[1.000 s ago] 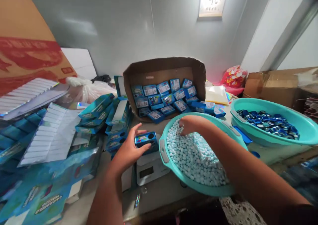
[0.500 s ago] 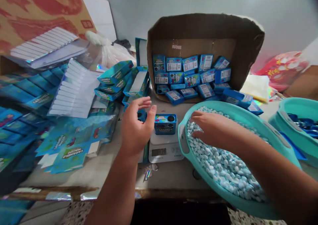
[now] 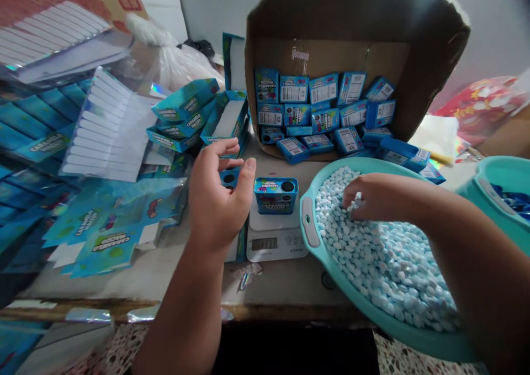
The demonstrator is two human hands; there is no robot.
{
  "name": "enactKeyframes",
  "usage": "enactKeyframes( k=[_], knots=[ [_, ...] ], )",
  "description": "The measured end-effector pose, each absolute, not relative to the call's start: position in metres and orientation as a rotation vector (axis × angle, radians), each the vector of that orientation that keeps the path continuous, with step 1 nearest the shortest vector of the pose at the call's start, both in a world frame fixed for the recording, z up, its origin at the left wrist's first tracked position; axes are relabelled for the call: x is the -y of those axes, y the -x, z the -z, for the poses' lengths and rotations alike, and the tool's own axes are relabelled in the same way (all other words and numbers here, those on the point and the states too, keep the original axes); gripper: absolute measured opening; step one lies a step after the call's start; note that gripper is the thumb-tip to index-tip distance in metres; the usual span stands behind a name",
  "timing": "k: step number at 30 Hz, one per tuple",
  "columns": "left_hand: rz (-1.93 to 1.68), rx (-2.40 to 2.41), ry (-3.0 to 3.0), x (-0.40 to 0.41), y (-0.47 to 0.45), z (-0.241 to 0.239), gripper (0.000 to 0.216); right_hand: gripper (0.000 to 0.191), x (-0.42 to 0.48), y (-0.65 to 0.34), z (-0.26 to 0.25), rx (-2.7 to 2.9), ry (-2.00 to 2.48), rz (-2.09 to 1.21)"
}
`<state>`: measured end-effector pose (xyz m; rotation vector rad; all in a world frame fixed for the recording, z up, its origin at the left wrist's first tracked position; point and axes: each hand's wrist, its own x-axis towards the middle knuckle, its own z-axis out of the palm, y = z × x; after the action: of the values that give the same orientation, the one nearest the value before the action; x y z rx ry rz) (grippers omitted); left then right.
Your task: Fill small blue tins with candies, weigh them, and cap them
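Note:
My left hand [image 3: 219, 195] hovers to the left of the scale, thumb and fingers apart, with nothing in it. A small blue candy box [image 3: 276, 196], printed "Caramelo Macizo", stands on the white digital scale [image 3: 276, 243]; a dark round spot marks its top. Behind my left hand another blue box [image 3: 229, 179] is partly hidden. My right hand [image 3: 372, 197] dips into the heap of pale blue and white candies [image 3: 385, 264], fingers curled in with a few candies showing between them. An oval turquoise tub [image 3: 364, 314] holds the heap.
A cardboard box [image 3: 356, 10] on its side holds several filled blue boxes. Open display trays [image 3: 184, 110], flat cartons [image 3: 110, 251] and a stack of white-edged sheets [image 3: 103, 132] lie left. A second turquoise tub [image 3: 503, 198] stands right. Scraps [image 3: 246, 275] lie before the scale.
My right hand has shifted right within the candies, its fingers now curled around some. My left hand stays open beside the scale. The view has tilted slightly down.

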<state>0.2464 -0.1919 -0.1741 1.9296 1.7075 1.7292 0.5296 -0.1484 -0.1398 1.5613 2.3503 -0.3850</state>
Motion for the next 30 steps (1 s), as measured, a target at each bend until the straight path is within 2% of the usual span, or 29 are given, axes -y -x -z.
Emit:
enactKeyframes(
  k=[7,16,19,23,25,27,30],
  knots=[
    [-1.703,-1.756,-1.967,0.191,-0.244,0.172,0.02,0.029,0.131,-0.55,0.147,-2.269,-1.647,0.346],
    [-1.457,-1.599,-2.258,0.19,-0.247,0.172,0.013,0.011,0.147,-0.526,0.113,-2.499,-1.813,0.201],
    [-1.276,-1.454,-2.375,0.188,-0.248,0.173,0.02,0.008,0.15,-0.515,0.115,-2.611,-1.743,0.219],
    [-0.912,-1.362,-2.395,0.183,-0.25,0.183,0.053,0.008,0.15,-0.511,0.126,-2.774,-1.692,0.297],
    [-0.835,-1.41,-2.352,0.178,-0.249,0.19,0.056,0.008,0.151,-0.511,0.126,-2.807,-1.675,0.352],
    [-0.924,-1.408,-2.333,0.173,-0.249,0.193,0.051,0.007,0.152,-0.512,0.12,-2.828,-1.7,0.408],
    [-1.264,-1.369,-2.226,0.171,-0.257,0.183,0.054,0.007,0.155,-0.515,0.106,-2.935,-1.832,0.435]
  ],
)
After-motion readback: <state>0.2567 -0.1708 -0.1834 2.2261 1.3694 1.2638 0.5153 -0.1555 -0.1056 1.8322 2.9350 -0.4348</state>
